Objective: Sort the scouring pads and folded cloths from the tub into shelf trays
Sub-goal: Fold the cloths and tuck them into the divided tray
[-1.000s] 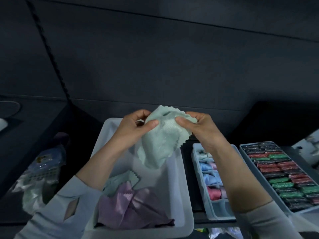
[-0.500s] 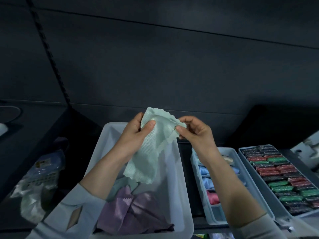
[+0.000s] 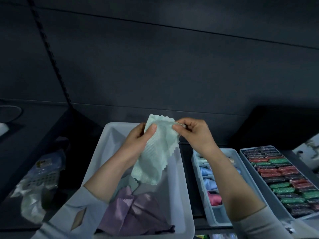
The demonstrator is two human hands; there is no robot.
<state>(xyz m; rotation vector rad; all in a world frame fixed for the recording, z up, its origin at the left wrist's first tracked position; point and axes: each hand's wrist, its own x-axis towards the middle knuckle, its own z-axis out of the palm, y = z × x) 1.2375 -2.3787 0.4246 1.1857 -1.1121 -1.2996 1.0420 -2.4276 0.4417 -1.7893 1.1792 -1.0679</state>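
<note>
The mint-green cloth (image 3: 153,152) hangs in the air over the far end of the white tub (image 3: 179,187), held by both hands. The left hand (image 3: 136,144) wraps its fingers round the left edge, with the thumb pressed on the front. The right hand (image 3: 193,133) pinches the top right corner between thumb and finger. The cloth is soft and floppy, so I think a loose pinch could let the corner slip, and the fold would come out messy or the cloth would drop back into the tub. A purple cloth (image 3: 136,214) lies crumpled at the near end of the tub. To the right sits a narrow tray (image 3: 215,216) with folded blue and pink cloths, partly hidden by the right arm. It looks quite full, so a fat fold may not fit. Further right, another tray (image 3: 269,195) holds scouring pads (image 3: 283,176) in rows.
</note>
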